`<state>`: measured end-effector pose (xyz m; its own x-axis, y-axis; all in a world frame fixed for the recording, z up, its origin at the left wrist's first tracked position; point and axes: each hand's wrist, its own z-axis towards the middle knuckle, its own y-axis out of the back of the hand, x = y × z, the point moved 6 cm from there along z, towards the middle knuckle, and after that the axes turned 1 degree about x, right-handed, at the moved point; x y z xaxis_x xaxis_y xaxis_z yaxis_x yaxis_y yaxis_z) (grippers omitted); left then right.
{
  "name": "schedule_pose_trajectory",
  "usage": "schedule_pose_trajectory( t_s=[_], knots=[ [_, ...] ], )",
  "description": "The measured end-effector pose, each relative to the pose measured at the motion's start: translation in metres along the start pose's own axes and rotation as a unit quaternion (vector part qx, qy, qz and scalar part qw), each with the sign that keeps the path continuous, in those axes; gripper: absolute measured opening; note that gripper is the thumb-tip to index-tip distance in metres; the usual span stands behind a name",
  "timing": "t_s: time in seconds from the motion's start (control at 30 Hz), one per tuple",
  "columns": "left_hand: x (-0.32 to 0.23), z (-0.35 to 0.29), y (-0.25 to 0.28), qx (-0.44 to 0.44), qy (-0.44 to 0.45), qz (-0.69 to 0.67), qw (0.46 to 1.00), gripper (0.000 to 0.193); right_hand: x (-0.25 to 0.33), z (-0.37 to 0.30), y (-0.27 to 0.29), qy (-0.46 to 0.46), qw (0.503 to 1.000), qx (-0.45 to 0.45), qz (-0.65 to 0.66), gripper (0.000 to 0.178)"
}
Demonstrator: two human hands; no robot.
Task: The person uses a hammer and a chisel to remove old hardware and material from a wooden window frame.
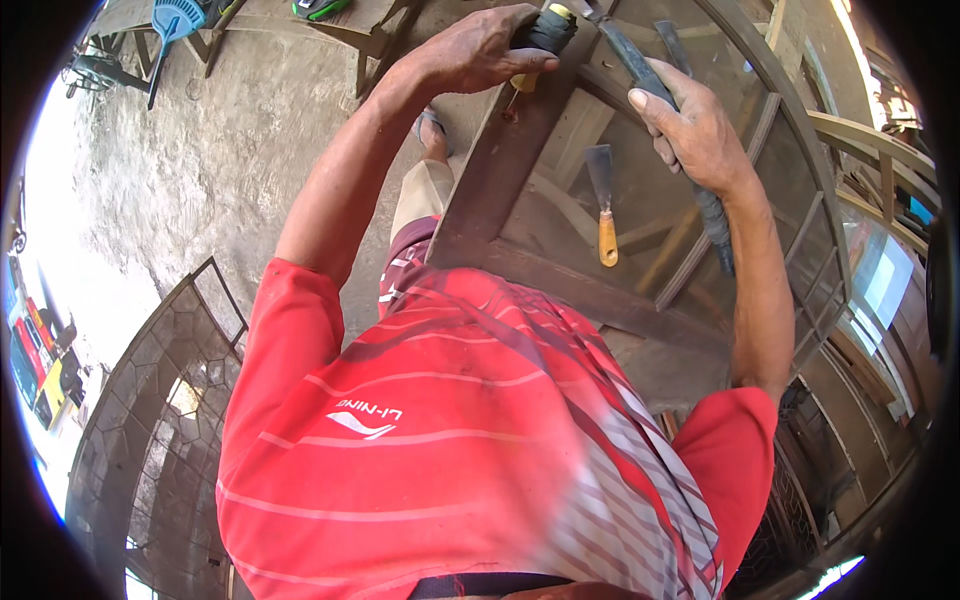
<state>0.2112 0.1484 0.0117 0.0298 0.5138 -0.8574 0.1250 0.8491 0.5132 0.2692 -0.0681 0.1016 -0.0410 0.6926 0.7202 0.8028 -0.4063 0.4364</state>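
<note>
My left hand [485,45] is closed round a tool with a dark wrapped handle [548,32] and a pale yellow end. It is over the dark wooden frame [480,190] of a window or door panel in front of me. My right hand [700,125] grips a long dark bar-like tool [715,225] with a wrapped lower part; its far end runs to the top edge, so its exact kind is unclear. Between my hands, a putty knife [606,235] with a yellow handle lies on the panel. Beyond my right fingers shows a dark metal blade [674,45].
A wooden bench [365,35] stands at the upper left, near a blue dustpan-like item [178,18]. A mesh-filled frame [150,400] leans at the lower left. Timber frames [880,170] crowd the right side. The concrete floor [200,180] is rough.
</note>
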Motion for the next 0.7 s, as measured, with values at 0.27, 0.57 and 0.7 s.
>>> schedule_pose_trajectory(
  t_s=[0.27, 0.57, 0.7],
  knots=[
    [0.005, -0.079, 0.011, -0.113, 0.086, -0.128, 0.982, 0.055, -0.045, -0.054, -0.018, 0.001, 0.994, -0.107, -0.028, 0.048],
    [0.012, -0.118, -0.017, -0.343, 0.116, -0.21, 0.908, 0.042, -0.069, -0.09, -0.057, 0.004, 0.99, -0.133, 0.043, 0.048],
    [0.022, -0.117, -0.018, -0.392, 0.13, -0.206, 0.887, 0.046, -0.068, -0.093, -0.058, 0.009, 0.99, -0.133, 0.04, 0.048]
  ],
)
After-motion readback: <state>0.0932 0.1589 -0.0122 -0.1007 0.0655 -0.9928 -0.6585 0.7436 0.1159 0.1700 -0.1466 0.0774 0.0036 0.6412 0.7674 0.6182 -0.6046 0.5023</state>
